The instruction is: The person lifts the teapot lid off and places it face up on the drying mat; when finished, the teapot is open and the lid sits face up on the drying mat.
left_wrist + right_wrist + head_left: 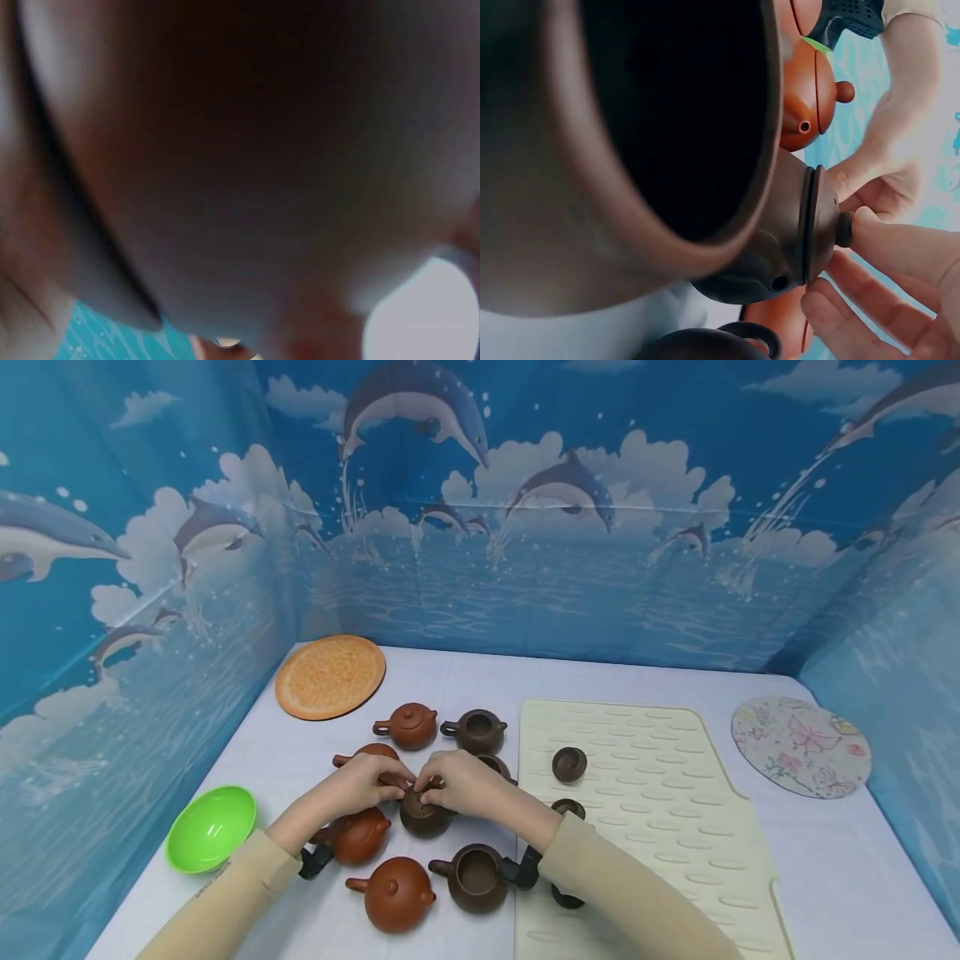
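Observation:
A dark brown teapot stands in the middle of the table with its lid seated on top. My right hand pinches this lid, one fingertip against its round knob and others at the rim. From the opposite side my left hand grips the teapot near its handle, which it hides; its curled fingers show behind the lid in the right wrist view. An open dark teapot stands in front, looming large in the right wrist view. Blurred close surfaces fill most of the left wrist view.
Several reddish-brown teapots with lids stand on the left. Two more open dark teapots are behind my right hand. Loose dark lids lie on a cream mat. A green bowl and two round boards sit toward the edges.

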The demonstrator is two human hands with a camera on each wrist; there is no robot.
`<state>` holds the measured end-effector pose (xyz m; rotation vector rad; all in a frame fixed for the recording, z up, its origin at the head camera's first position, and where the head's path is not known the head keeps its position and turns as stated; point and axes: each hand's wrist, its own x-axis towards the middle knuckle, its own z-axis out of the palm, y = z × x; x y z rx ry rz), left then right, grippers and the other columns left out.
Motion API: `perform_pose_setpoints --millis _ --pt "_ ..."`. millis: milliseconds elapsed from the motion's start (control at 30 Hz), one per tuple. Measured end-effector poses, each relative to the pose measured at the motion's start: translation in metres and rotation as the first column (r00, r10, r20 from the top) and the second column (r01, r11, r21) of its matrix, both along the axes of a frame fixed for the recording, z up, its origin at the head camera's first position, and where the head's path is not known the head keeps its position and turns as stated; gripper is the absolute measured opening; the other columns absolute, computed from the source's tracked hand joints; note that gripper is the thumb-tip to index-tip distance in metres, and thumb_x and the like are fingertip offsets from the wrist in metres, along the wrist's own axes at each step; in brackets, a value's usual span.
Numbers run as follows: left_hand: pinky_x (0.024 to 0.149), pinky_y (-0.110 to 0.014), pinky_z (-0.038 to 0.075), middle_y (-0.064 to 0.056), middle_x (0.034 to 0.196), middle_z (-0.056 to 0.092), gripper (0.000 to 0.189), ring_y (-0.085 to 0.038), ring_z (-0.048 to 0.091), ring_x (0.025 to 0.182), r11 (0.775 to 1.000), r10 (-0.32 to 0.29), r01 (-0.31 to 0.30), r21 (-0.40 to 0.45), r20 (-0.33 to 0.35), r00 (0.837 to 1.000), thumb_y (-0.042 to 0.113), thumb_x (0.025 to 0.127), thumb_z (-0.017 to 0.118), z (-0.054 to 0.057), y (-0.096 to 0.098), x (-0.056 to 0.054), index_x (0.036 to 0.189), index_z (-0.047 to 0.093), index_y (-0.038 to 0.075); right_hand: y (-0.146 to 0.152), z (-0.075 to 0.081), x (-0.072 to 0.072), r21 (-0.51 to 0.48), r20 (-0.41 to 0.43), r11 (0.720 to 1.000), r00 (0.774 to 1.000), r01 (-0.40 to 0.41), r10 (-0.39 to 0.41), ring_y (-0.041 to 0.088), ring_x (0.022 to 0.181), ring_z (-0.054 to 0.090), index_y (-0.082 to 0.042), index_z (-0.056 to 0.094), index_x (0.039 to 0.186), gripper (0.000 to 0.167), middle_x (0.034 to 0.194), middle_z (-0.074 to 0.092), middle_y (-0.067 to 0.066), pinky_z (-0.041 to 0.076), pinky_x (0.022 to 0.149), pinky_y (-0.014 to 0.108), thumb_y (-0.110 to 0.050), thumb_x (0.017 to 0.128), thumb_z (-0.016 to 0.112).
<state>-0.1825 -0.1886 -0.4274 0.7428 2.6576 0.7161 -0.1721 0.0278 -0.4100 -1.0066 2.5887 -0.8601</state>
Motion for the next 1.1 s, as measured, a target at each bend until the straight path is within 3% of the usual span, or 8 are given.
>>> perform_pose_setpoints --millis 433,600,767,833,933,1033,1100 --pt "0.078 -0.032 0.057 0.003 0.092 0.072 0.016 -0.009 0.062 0.084 0.999 0.036 -0.035 0.004 -0.024 0.999 0.008 0.086 0.074 -0.005 0.003 0.002 0.101 0.077 0.012 -0.003 -0.001 0.004 0.072 -0.113 0.997 0.994 0.009 -0.001 0.009 0.088 0.062 -0.015 0.075 0.095 0.008 0.097 0.070 -0.003 0.052 0.076 0.020 -0.020 0.089 0.074" --pt "0.078 -0.032 0.057 0.002 0.092 0.072 0.015 -0.010 0.062 0.085 0.999 0.050 -0.050 -0.003 -0.039 0.998 0.007 0.085 0.074 -0.005 0.003 0.004 0.100 0.076 0.011 0.012 0.003 0.008 -0.089 -0.068 0.995 0.996 0.050 -0.056 0.015 0.093 0.065 -0.014 0.074 0.099 0.010 0.102 0.071 -0.001 0.052 0.076 0.022 -0.020 0.091 0.072" --pt "0.081 -0.033 0.056 0.006 0.092 0.073 0.020 -0.008 0.063 0.087 0.997 0.075 -0.075 0.020 0.007 0.997 0.010 0.086 0.075 -0.004 0.005 0.004 0.105 0.077 0.015 0.050 0.007 0.010 -0.256 0.077 0.952 0.985 0.168 -0.153 0.014 0.097 0.067 -0.015 0.073 0.104 0.015 0.107 0.073 -0.001 0.054 0.080 0.025 -0.023 0.092 0.071" --pt "0.082 -0.034 0.056 0.007 0.092 0.073 0.021 -0.007 0.063 0.087 0.996 0.087 -0.088 0.026 0.026 0.996 0.010 0.086 0.074 -0.004 0.006 0.004 0.106 0.077 0.016 0.072 0.007 0.010 -0.311 0.212 0.918 0.959 0.247 -0.186 0.016 0.102 0.068 -0.014 0.072 0.107 0.019 0.111 0.073 0.002 0.055 0.084 0.028 -0.026 0.092 0.071" --pt "0.082 -0.034 0.056 0.007 0.093 0.073 0.021 -0.008 0.063 0.088 0.995 0.093 -0.094 0.020 0.030 0.995 0.010 0.086 0.074 -0.003 0.006 0.004 0.106 0.077 0.017 0.109 0.003 0.009 -0.366 0.425 0.842 0.876 0.395 -0.227 0.016 0.107 0.068 -0.011 0.070 0.115 0.028 0.119 0.069 0.004 0.055 0.091 0.033 -0.030 0.094 0.068" --pt "0.082 -0.034 0.056 0.007 0.093 0.072 0.021 -0.008 0.063 0.088 0.995 0.096 -0.096 0.015 0.031 0.995 0.010 0.086 0.074 -0.003 0.005 0.004 0.106 0.077 0.017 0.145 -0.006 0.007 -0.424 0.589 0.724 0.773 0.544 -0.236 0.013 0.104 0.068 -0.002 0.064 0.121 0.035 0.119 0.067 0.005 0.054 0.095 0.032 -0.028 0.096 0.064" --pt "0.083 -0.035 0.056 0.007 0.092 0.072 0.021 -0.007 0.063 0.088 0.995 0.099 -0.099 0.013 0.031 0.995 0.010 0.086 0.074 -0.003 0.005 0.004 0.106 0.077 0.017 0.165 -0.012 0.008 -0.463 0.646 0.643 0.729 0.611 -0.227 0.009 0.102 0.067 0.001 0.060 0.123 0.036 0.115 0.066 0.001 0.054 0.095 0.029 -0.025 0.099 0.061"
